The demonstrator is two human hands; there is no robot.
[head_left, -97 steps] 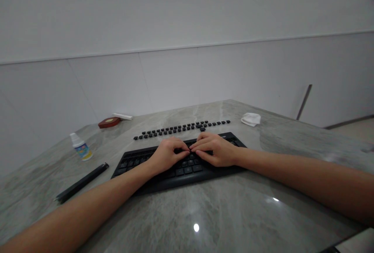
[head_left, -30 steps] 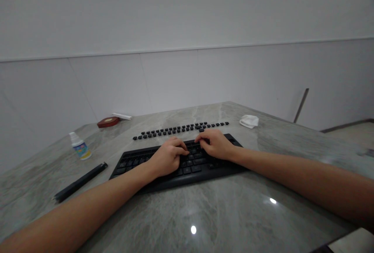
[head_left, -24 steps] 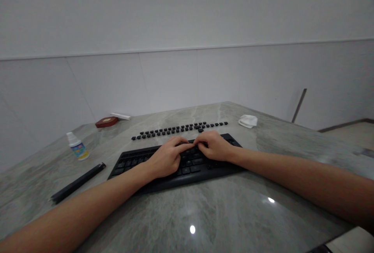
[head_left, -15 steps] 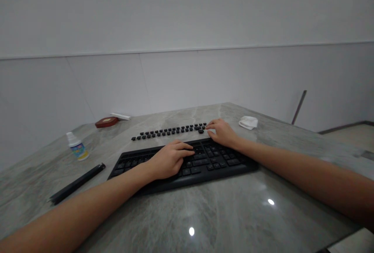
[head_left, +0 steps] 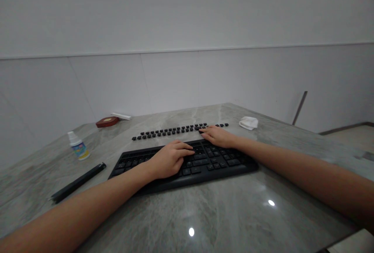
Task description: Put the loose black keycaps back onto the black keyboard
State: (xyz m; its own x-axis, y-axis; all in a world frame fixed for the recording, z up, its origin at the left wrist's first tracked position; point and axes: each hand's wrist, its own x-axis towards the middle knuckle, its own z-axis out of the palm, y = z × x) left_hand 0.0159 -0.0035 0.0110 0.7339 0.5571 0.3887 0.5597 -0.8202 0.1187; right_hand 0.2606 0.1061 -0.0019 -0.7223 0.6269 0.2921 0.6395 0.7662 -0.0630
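Note:
A black keyboard (head_left: 204, 171) lies on the grey marble-patterned table, with keycaps off part of its far side. My left hand (head_left: 171, 159) rests on its middle, fingers stretched out over the keys and thumb tucked at the near side. Behind the keyboard, loose black keycaps (head_left: 163, 133) lie in two rows. My right hand (head_left: 217, 136) reaches over the keyboard's far right edge, its fingertips closed at a single keycap (head_left: 200, 131) just in front of the rows. The hand partly hides that keycap and the right part of the near row.
Left on the table (head_left: 163, 222) stand a white spray bottle (head_left: 78, 147) and a black stick-like tool (head_left: 78, 183). Farther back are a reddish-brown box (head_left: 107, 122) and a white strip (head_left: 120, 116). A crumpled white cloth (head_left: 248, 122) lies right, near the wall.
My right hand has shifted left and slightly down, bringing its fingertips to the single keycap. More keycaps show to its right. My left hand has stayed on the keyboard.

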